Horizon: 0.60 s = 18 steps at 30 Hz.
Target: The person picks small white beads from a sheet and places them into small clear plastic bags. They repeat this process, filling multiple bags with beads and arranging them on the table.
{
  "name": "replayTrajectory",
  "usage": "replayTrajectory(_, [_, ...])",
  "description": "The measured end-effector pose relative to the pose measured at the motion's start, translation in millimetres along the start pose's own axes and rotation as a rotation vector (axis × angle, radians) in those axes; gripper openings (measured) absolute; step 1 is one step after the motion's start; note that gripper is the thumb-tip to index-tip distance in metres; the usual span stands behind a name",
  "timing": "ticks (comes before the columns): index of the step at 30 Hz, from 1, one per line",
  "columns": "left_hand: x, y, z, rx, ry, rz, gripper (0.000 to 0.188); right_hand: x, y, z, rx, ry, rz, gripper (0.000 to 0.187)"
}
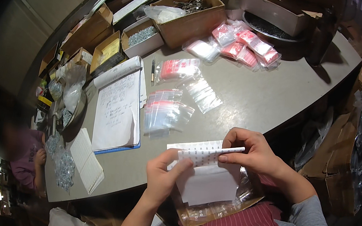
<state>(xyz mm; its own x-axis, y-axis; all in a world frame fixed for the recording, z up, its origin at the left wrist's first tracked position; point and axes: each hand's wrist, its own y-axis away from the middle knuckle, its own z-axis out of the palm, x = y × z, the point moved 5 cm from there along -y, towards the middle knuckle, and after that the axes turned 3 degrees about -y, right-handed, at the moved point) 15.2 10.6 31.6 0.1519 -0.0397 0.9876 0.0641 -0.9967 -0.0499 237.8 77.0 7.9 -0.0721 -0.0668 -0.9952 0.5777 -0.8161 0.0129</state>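
Note:
A white sheet of small printed labels is stretched between my hands, its upper part folded or rolled over and its plain white lower part hanging down. My left hand pinches its left edge between thumb and fingers. At the upper right, my right hand grips the folded edge. Below the sheet, at my lap, is an open cardboard box with small clear plastic bags in it. Clear zip bags with red strips lie fanned on the table ahead of my left hand.
A clipboard with handwritten pages, a pen and a notepad lie left. Packs of red-marked bags sit farther back. Boxes of metal parts line the far edge; a dark bottle stands right. Another person is at far left.

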Motion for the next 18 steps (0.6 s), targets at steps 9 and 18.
replayTrajectory(9, [6, -13, -2, -0.068, -0.089, -0.044, 0.018, -8, -8, -8, 0.014, -0.014, 0.009, 0.013])
replayTrajectory(18, [8, -42, -4, -0.161, -0.165, -0.001, 0.016, -3, -20, -22, 0.055, 0.023, 0.000, 0.013])
